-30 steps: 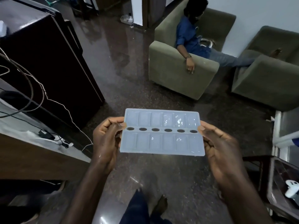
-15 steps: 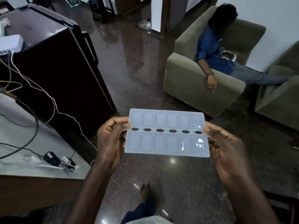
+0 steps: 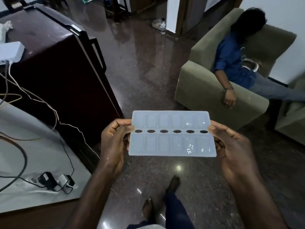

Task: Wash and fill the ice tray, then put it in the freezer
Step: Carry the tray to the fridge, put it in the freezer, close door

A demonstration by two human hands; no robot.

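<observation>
A pale blue plastic ice tray (image 3: 171,142) hangs level in front of me, two rows of cells with a line of oval holes between them. Water glints in the cells on its right side. My left hand (image 3: 113,142) pinches the tray's left end, thumb on top. My right hand (image 3: 231,146) grips the right end the same way. A dark maroon fridge (image 3: 62,76) with a black door handle stands to the left, its door closed.
A white counter (image 3: 41,154) with cables and plug adapters lies at lower left. A person sits in an olive armchair (image 3: 206,91) at right. Glossy dark floor (image 3: 140,63) stretches ahead; my bare feet show below the tray.
The view has swung left and forward: the fridge and counter now fill more of the left side. The tray stays level between both hands, held the same way.
</observation>
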